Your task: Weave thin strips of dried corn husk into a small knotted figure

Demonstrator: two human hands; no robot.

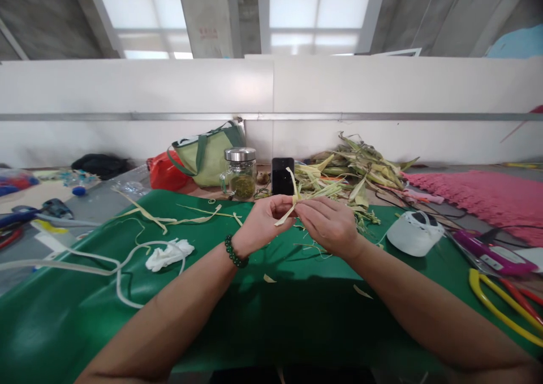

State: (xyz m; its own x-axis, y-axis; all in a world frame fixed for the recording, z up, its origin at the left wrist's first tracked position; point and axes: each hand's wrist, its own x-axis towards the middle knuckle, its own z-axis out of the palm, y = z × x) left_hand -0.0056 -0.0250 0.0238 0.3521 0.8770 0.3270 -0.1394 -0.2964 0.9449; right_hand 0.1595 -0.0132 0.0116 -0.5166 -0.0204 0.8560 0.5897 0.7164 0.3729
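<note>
Above a green table cover [85,310], my left hand [261,223] and my right hand [328,223] meet, both pinched on pale corn-husk strips [292,197] that cross between the fingertips. One strip end sticks up, another hangs down to the left. A dark green bead bracelet [234,252] circles my left wrist. Behind the hands lies a heap of dried corn husks [356,166].
A glass jar with a metal lid [240,172], a black phone [282,176] and a green bag [207,152] stand at the back. A white crumpled cloth [167,255] and long husk strips lie left. A white device [413,232], scissors [492,254], yellow tubing [500,310] and pink knitting [479,194] sit right.
</note>
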